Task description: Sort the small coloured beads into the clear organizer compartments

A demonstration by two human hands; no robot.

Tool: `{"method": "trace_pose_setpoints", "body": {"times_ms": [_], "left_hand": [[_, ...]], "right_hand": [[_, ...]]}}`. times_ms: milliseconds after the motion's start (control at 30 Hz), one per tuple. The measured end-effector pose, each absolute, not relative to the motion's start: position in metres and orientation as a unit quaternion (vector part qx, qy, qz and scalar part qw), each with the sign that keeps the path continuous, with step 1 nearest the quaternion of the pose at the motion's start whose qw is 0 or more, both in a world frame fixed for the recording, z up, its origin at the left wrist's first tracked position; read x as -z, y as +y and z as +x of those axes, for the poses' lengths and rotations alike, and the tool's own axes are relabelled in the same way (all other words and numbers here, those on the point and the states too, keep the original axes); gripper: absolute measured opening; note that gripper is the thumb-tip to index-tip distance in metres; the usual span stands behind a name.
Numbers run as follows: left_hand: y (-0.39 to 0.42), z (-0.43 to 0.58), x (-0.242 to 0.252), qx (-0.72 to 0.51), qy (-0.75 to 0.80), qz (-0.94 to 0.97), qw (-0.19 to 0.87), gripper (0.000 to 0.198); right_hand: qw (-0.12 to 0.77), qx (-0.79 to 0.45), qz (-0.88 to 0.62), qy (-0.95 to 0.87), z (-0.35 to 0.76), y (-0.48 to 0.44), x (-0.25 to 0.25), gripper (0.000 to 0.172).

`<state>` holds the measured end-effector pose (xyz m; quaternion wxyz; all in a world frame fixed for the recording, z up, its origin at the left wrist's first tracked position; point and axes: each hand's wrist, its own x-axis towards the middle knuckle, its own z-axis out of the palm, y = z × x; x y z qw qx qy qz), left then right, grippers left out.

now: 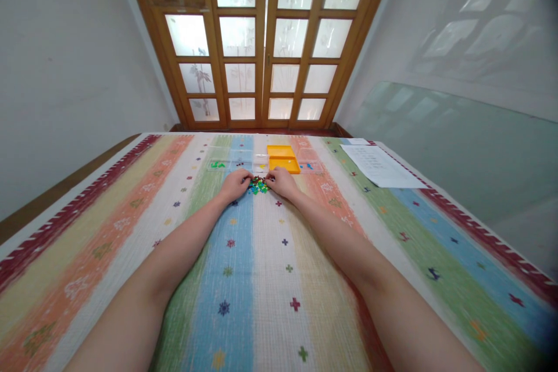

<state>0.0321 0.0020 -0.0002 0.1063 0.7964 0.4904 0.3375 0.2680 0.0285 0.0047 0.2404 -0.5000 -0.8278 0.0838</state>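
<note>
A small heap of tiny coloured pieces (259, 187), mostly green, blue, yellow and dark red, lies on the striped tablecloth between my two hands. My left hand (236, 184) touches the heap's left edge, its fingers curled and drawn together. At the right edge is my right hand (283, 182), its fingers also bent into a pinch. Whatever either hand holds is too small to tell. Just beyond stand a clear box with green pieces (217, 165), dark red pieces (239, 164) in a clear box, an opened orange box (284, 164), and blue pieces (308, 166) in a clear box.
Printed white sheets (379, 165) lie at the table's far right. The striped tablecloth (270, 302) covers the table. A glass panel (457, 151) leans along the right wall, and wooden doors with glass panes (261, 40) stand behind the table.
</note>
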Motion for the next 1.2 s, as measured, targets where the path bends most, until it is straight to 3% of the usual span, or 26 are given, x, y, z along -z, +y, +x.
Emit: {"method": "trace_pose_setpoints", "body": {"times_ms": [667,967,1200], "left_hand": [[0.0,0.033,-0.003,-0.322,0.496,0.798,0.116,0.024],[0.0,0.033,-0.003,-0.313,0.496,0.801,0.118,0.025],[0.0,0.034,-0.003,-0.312,0.498,0.798,0.13,0.026]], "right_hand": [[0.378,-0.133,-0.517,-0.756,0.277,0.039,0.005,0.011],[0.439,-0.116,-0.474,-0.755,0.289,0.043,0.0,0.026],[0.479,-0.103,-0.498,-0.715,0.301,0.051,0.001,0.029]]}}
